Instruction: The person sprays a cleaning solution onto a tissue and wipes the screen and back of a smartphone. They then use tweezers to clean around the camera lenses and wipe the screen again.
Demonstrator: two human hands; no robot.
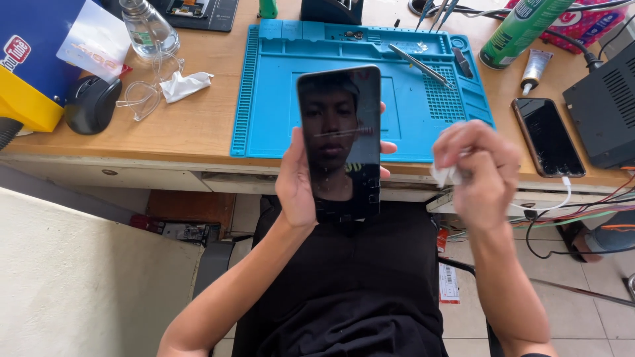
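The left hand grips a dark phone upright; the right hand pinches a white wipe. Behind, a blue mat covers the surface; another phone lies right.

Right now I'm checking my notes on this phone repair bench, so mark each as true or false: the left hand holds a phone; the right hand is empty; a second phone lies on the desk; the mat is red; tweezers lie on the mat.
1. The left hand holds a phone upright. True.
2. The right hand is empty. False: it pinches a small white wipe.
3. A second phone lies on the desk. True.
4. The mat is red. False: it is blue.
5. Tweezers lie on the mat. True.
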